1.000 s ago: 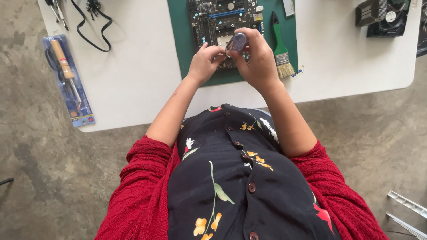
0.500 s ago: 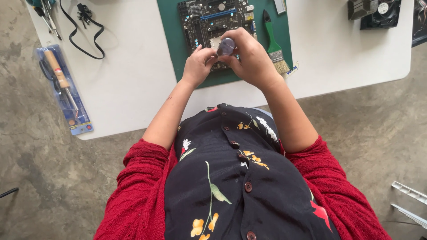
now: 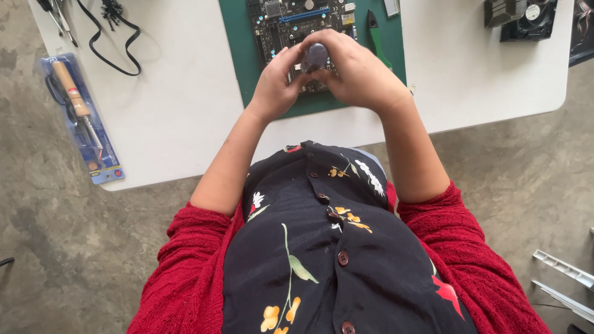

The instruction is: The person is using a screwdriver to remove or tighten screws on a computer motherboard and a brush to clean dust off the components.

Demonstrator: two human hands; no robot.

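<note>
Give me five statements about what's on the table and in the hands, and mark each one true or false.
1. Both hands are over the circuit board. True.
2. The right hand holds a small dark rounded handle, with the left hand touching it. True.
3. The circuit board lies on a red mat. False: the mat is green.
4. The packaged soldering iron lies on the mat beside the board. False: it lies on the white table, far to the left, near the edge.
5. A black cable lies on the table left of the mat. True.
</note>
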